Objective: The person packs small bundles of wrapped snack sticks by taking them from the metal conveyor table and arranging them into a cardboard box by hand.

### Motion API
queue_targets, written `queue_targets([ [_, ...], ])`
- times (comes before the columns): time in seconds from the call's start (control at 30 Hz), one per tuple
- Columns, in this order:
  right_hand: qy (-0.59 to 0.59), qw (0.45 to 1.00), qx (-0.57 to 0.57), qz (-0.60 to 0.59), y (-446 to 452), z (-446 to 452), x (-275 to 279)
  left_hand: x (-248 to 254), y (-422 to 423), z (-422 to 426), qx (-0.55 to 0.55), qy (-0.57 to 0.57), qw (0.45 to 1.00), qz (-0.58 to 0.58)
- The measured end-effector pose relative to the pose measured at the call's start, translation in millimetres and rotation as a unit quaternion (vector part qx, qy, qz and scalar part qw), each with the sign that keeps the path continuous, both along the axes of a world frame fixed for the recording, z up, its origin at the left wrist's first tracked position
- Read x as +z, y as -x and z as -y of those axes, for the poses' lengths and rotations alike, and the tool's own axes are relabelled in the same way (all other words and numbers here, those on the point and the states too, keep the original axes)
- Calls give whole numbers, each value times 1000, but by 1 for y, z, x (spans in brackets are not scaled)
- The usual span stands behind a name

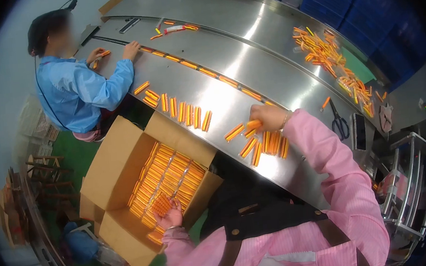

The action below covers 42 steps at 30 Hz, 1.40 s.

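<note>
My left hand (171,218) is inside an open cardboard box (109,168), its fingers closed round a bundle of orange sticks (161,204). Beneath it, rows of orange-and-yellow wrapped sticks (168,173) fill the box. Over the steel table, my right hand (269,116) pinches an orange stick pack (254,124) between thumb and fingers. Just below that hand lies a group of similar sticks (274,143), some side by side and some at angles. Further left along the table edge, more sticks (189,113) lie in a loose row. The exact kind of stick is too small to make out.
A co-worker in a blue smock (83,89) handles sticks at the far left. A narrow channel with sticks (207,72) runs along the steel table (189,43). A large loose pile (326,55), black scissors (339,123) and a phone-like dark object (358,132) lie right.
</note>
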State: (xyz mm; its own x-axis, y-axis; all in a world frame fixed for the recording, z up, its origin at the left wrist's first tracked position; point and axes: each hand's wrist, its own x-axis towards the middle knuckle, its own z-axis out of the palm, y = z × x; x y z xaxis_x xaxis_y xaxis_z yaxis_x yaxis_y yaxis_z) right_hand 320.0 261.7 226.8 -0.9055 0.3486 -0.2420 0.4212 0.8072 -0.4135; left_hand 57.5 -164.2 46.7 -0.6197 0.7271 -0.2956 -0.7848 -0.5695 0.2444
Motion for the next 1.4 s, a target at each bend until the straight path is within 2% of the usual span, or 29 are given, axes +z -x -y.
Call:
queue_targets([
  [0.13,-28,997,32,67,0,8,-5,3,-3,1,-3,3,1000,9],
  [0.23,-67,995,44,65,5,14,-11,1,-1,6,-7,-2,1000,-14],
  [0.37,-63,994,43,82,3,16,3,-3,0,11,-4,-3,1000,-4],
  [0.47,-62,997,20,45,10,18,9,-4,2,14,6,3,1000,-8],
  [0.63,-50,994,92,-32,43,26,-2,1,2,13,-3,11,1000,-8],
  [0.83,-109,989,90,39,60,34,-18,-4,-4,5,-19,-20,1000,12],
  [0.97,-115,988,98,31,53,30,-13,-6,-1,9,-18,-24,1000,9],
  [1.07,-63,987,145,9,47,30,-10,-5,4,13,-20,-13,1000,-6],
  [1.13,-62,973,214,65,48,40,-4,-2,8,14,-11,-14,1000,-4],
  [1.27,-65,976,206,31,46,47,-17,2,9,14,-13,-28,1000,-4],
  [1.33,-92,986,141,2,46,42,-18,-3,10,12,-10,-13,1000,-12],
  [1.4,-96,988,124,-15,44,33,-15,-5,7,12,-10,-15,1000,-9],
])
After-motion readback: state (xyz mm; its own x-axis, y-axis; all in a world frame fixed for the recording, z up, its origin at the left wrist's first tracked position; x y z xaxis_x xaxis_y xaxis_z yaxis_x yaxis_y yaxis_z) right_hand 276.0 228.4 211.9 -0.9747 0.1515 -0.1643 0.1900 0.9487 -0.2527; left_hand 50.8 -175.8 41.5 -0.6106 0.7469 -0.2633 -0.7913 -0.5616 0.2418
